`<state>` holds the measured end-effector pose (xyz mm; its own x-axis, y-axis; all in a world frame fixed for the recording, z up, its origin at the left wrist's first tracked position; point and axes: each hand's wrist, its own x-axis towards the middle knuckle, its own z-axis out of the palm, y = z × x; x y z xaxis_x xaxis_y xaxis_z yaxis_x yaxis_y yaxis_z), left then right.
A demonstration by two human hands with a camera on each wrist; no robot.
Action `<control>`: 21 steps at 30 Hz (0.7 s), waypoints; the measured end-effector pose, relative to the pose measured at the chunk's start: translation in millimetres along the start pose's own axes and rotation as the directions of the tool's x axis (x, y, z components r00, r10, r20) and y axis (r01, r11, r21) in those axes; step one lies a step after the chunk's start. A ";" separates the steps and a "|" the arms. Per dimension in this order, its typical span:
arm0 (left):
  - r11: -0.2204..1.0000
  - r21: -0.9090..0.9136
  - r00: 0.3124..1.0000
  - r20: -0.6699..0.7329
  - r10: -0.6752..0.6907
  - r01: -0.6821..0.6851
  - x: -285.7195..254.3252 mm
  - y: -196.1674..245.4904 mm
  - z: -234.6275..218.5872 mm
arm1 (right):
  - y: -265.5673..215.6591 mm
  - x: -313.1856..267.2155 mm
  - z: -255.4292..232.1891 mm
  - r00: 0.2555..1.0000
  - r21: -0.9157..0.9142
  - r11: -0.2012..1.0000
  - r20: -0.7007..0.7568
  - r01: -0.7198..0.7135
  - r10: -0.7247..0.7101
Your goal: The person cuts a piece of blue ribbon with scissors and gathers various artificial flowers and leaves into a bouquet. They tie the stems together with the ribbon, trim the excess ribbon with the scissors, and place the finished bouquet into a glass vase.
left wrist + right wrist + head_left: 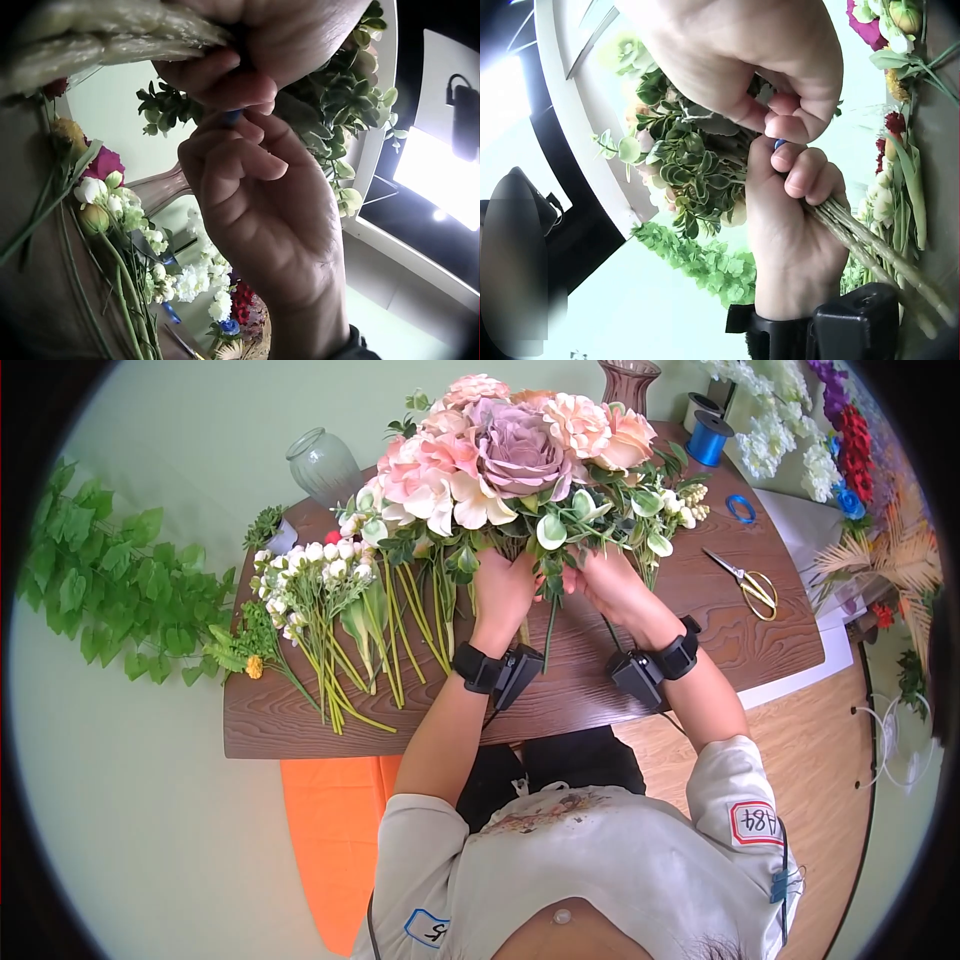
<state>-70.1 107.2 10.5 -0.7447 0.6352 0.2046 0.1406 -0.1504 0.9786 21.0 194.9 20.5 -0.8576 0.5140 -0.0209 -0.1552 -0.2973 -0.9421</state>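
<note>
A large bouquet (pixel 520 450) of pink, peach and mauve artificial flowers with green leaves stands over the far side of the table. Its bundled stems (pixel 874 251) pass through my left hand (pixel 503 598), which grips them just under the leaves. My right hand (pixel 612 588) meets it from the other side, thumb and fingertips pinched together. Between the two hands' fingertips shows a small piece of blue ribbon (pixel 780 144), right against the stems. Most of the ribbon is hidden by the fingers.
Loose white-flowered stems (pixel 325 575) lie on the brown table (pixel 440 705) at left. Scissors (pixel 748 582), a blue ribbon loop (pixel 741 509) and a blue ribbon spool (pixel 709 440) are at right. A glass vase (pixel 323 465) and a pinkish vase (pixel 628 382) stand at the back.
</note>
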 end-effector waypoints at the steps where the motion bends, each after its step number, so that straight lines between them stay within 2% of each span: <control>1: 1.000 0.000 1.000 0.000 0.000 0.000 -0.5 -0.1 -0.1 | -2.6 -0.8 1.3 1.000 0.004 1.000 0.010 -0.018 0.018; 3: 0.999 -0.024 0.999 -0.038 -0.029 0.028 -1.0 -0.4 0.1 | -7.1 -2.4 4.3 0.999 0.008 0.999 0.019 -0.035 0.035; 6: 0.995 -0.096 0.999 -0.016 -0.033 0.031 0.8 -1.6 -1.4 | -9.2 -2.7 6.3 0.999 0.043 0.999 -0.037 -0.031 0.032; 9: 0.993 -0.109 0.999 0.008 0.036 -0.035 2.0 -3.6 -1.5 | -3.0 6.8 -2.4 0.984 0.116 0.979 0.079 -0.166 0.158; 10: 0.994 -0.089 0.998 0.018 0.065 -0.063 2.4 -4.3 -1.5 | -0.7 7.2 -3.9 0.984 0.115 0.979 0.079 -0.166 0.157; 12: 0.990 -0.134 0.999 0.018 0.051 -0.048 1.4 -1.9 -0.5 | -2.1 4.5 2.1 0.995 0.160 0.982 -0.015 -0.099 0.103; 17: 0.978 -0.208 0.999 0.003 -0.032 0.032 1.2 -3.5 1.0 | -1.7 5.4 9.5 0.996 0.216 0.975 -0.062 -0.048 0.062; 19: 0.987 -0.158 0.999 0.047 0.020 -0.013 1.6 -4.8 -2.3 | 0.6 6.4 11.3 0.994 0.219 0.975 -0.090 -0.043 0.064; 20: 0.987 -0.158 0.999 0.047 0.021 -0.013 3.0 -8.2 -2.2 | 1.6 5.9 13.2 0.986 0.247 0.968 -0.149 -0.030 0.069; 21: 0.985 -0.124 0.991 0.046 0.127 -0.121 5.1 -11.5 -1.7 | 2.5 5.8 14.1 0.976 0.275 0.961 -0.207 -0.015 0.075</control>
<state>-76.5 110.9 0.3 -0.6898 0.6453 0.3283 0.1475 -0.3187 0.9363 8.7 185.7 22.8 -0.7468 0.6455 -0.1600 -0.2706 -0.5147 -0.8136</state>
